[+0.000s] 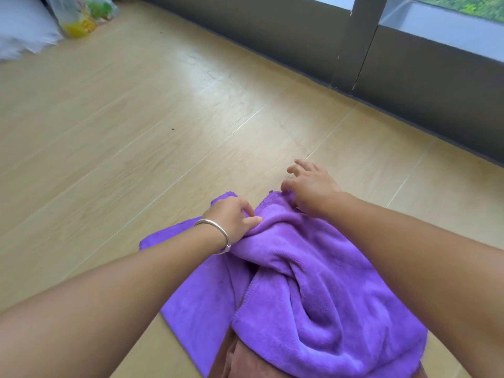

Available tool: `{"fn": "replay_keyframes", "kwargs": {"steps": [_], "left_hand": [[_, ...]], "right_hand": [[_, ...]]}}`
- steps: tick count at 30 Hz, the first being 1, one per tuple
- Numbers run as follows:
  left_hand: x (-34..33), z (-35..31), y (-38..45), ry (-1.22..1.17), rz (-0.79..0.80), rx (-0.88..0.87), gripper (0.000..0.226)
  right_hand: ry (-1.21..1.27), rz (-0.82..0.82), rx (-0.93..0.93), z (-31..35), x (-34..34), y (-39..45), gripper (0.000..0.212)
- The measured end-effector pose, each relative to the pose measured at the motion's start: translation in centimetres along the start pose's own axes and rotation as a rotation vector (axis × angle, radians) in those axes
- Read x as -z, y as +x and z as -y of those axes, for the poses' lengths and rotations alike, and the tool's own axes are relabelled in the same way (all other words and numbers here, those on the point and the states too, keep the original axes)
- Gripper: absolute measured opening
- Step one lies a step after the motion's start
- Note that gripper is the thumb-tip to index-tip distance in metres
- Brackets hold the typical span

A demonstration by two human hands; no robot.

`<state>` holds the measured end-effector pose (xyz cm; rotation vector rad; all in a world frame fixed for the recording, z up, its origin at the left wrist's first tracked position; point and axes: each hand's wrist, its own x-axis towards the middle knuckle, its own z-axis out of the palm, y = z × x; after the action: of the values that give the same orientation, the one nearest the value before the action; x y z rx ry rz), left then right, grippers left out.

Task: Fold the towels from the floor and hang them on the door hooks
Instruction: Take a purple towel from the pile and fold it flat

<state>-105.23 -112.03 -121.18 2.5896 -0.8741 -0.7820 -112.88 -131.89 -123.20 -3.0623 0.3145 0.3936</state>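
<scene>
A purple towel (308, 290) lies rumpled on the wooden floor in front of me, partly doubled over itself. My left hand (234, 221), with a silver bangle on the wrist, pinches a fold of the towel near its far edge. My right hand (311, 186) pinches the towel's far right corner between thumb and forefinger, with the other fingers spread above the floor. A brown towel (240, 361) peeks out from under the purple one at the bottom of the view.
Light wooden floor (136, 118) stretches ahead and to the left. A dark wall base and window frame (354, 50) run along the far right. A plastic bag (84, 15) with yellow and green contents and a white bundle (21, 31) sit at the far left.
</scene>
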Motion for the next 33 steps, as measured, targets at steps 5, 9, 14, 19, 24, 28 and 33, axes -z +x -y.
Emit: {"fn": "replay_keyframes", "kwargs": {"steps": [5,9,14,19,24,28,33], "left_hand": [[1.5,0.7,-0.7,-0.212,0.104,-0.089,0.026],[1.8,0.7,-0.8,-0.234,0.175,-0.159,0.016],[1.9,0.3,-0.8,-0.188,0.070,-0.272,0.020],[2.4,0.3,-0.8,-0.189,0.036,-0.280,0.014],[3.4,0.7,-1.6,-0.028,0.150,-0.260,0.018],[6.8,-0.2,-2.3,0.189,0.184,-0.237,0.023],[13.0,-2.2,-3.4,0.269,0.162,-0.176,0.029]], "right_hand": [[-0.035,-0.033,0.026,0.4,0.0,-0.3,0.027],[0.004,-0.008,0.071,0.6,0.3,-0.8,0.040],[0.041,-0.057,0.165,0.4,0.4,-1.3,0.044],[0.030,-0.115,0.182,-0.3,1.3,-2.0,0.026],[0.027,-0.289,0.067,-3.0,6.1,-2.6,0.023],[-0.091,-0.419,0.059,-4.6,12.6,-3.4,0.022],[-0.184,-0.539,-0.013,-5.9,20.7,-4.6,0.020]]}}
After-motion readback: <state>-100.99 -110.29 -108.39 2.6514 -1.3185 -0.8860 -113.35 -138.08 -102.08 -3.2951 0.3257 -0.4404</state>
